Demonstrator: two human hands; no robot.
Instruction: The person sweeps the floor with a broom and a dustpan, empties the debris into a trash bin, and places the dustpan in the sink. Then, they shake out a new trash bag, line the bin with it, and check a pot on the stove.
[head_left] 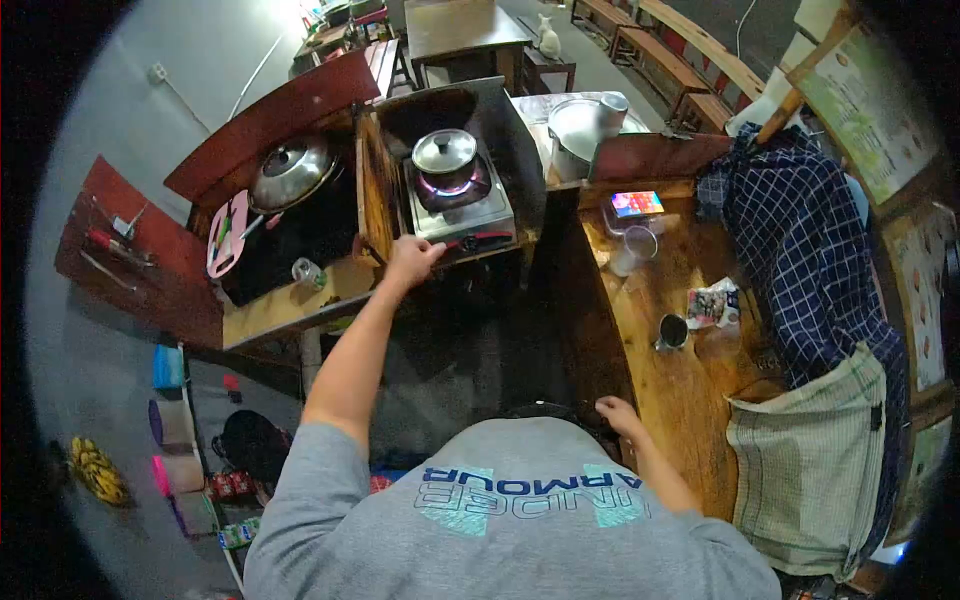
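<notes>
My left hand (412,262) reaches to the front left of a portable gas stove (460,220). Its fingertips are pressed together at the stove's front panel, beside a red and black strip; what they grip is hidden. A purple-blue flame (447,186) burns on the stove under a small pot with a shiny lid (444,151). My right hand (624,416) hangs near my body by the edge of the wooden counter (680,425), its fingers loosely bent, with no object visible in it.
On the left stand a lidded wok (293,172), a pink cutting board (228,235) and a glass (308,272). The right counter bears a phone (637,204), a plastic cup (634,250), a metal mug (672,332) and a packet (713,303). A large pot (578,130) stands behind.
</notes>
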